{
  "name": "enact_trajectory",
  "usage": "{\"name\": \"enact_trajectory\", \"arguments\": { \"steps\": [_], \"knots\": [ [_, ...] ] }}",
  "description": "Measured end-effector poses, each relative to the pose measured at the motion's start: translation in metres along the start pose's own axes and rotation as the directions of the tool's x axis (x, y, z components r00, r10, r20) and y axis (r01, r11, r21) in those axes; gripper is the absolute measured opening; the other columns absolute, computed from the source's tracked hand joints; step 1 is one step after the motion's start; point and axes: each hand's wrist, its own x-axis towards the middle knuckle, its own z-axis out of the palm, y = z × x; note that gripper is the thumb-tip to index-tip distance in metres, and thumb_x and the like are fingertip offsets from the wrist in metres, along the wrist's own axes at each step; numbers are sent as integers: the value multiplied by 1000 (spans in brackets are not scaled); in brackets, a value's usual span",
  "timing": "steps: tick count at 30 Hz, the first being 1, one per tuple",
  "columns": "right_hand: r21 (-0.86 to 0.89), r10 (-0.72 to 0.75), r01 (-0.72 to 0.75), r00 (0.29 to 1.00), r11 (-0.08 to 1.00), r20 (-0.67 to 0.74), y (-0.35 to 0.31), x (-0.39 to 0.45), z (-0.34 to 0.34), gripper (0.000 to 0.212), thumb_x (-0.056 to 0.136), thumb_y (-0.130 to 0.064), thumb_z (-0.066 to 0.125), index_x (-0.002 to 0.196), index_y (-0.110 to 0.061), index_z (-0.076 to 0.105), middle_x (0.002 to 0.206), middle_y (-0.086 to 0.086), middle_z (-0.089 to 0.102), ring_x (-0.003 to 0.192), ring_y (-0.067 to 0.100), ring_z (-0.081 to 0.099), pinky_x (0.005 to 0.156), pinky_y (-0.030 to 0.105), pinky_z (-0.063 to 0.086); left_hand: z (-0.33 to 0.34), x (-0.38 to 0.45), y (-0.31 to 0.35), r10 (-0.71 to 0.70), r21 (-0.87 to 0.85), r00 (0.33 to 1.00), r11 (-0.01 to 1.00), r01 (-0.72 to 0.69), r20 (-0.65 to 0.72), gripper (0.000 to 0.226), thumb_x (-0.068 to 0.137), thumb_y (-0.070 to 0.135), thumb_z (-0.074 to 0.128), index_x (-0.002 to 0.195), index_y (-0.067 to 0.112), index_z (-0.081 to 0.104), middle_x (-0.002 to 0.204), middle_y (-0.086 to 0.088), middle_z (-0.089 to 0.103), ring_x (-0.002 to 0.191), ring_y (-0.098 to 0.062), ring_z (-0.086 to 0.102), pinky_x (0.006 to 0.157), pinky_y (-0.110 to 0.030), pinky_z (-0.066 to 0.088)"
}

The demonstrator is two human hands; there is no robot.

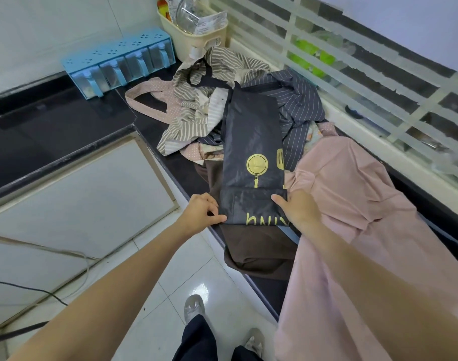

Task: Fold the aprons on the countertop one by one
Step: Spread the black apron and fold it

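Note:
A black apron [251, 142] with a yellow pan print lies folded into a long narrow strip on the dark countertop [155, 131], on top of other aprons. My left hand [200, 211] pinches its near left corner. My right hand [296, 208] grips its near right edge, fingers under the cloth. Beneath it lies a brown apron [256, 254] that hangs over the counter's front edge. A pink apron [358, 204] spreads to the right and drapes down. Behind are a beige striped apron [194, 113], a grey pinstriped apron [298, 105] and a pink dotted apron [155, 100].
A blue spice rack [118, 61] and a cream basket [194, 35] with packets stand at the counter's back. A white window grille [366, 74] runs along the right. White cabinet doors and a tiled floor with cables lie to the left below.

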Motion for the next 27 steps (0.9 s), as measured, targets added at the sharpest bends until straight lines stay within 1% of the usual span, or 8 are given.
{"name": "enact_trajectory", "arguments": {
  "steps": [4,7,9,12,14,17,21,27],
  "knots": [
    [-59,18,-22,998,998,-64,1,-3,15,54,94,-45,49,53,-13,32,50,0,37,47,11,34,47,28,24,-14,-6,12,63,68,943,997,-44,-326,33,73,35,78,82,15,53,109,-6,48,105,-21,43,88,-26,37],
    [-107,9,-11,1000,994,-20,-1,1,19,55,94,-46,48,53,-13,30,51,-1,36,47,11,33,44,24,19,-13,-3,26,361,441,930,826,-350,63,84,75,55,69,138,8,39,152,-12,26,139,-27,24,113,-42,25],
    [-128,11,-7,1000,992,27,-2,1,15,55,94,-46,48,54,-13,30,53,0,35,48,10,32,45,24,20,-2,0,28,255,621,909,666,-412,330,102,80,67,53,151,14,3,159,-7,-6,146,-25,-3,118,-41,3],
    [-56,-116,112,991,992,-69,-7,-6,-3,35,92,-42,56,76,-11,49,67,0,50,62,14,51,55,24,34,10,4,20,170,655,922,659,-369,349,99,84,69,43,149,19,-13,158,-6,-13,146,-26,-7,117,-38,-3],
    [-129,-300,292,953,948,-45,-13,-14,-14,56,86,-50,60,127,-15,45,119,3,55,112,22,52,86,34,44,10,5,17,181,638,923,677,-367,339,96,85,68,42,149,21,-12,159,-4,-11,146,-24,-5,117,-38,0],
    [-400,-363,463,881,791,303,-20,-26,-14,85,81,-62,55,149,-27,17,157,-7,11,145,21,6,112,55,9,4,11,16,213,620,914,679,-392,346,90,87,64,43,150,24,-6,159,1,-5,146,-22,1,118,-37,5],
    [-532,-330,500,861,683,386,-13,-28,0,82,86,-46,53,151,-22,8,159,-5,3,146,24,6,113,56,2,-7,16,20,216,531,919,762,-369,329,87,84,46,59,151,20,10,158,1,11,143,-21,14,117,-36,15],
    [-193,-317,419,857,887,405,-23,-16,-28,52,84,-40,62,131,-21,50,117,-2,58,109,18,51,93,34,35,-30,16,17,35,-9,985,999,-34,169,41,79,19,72,117,25,59,119,0,59,109,-18,55,92,-24,40]
  ]
}}
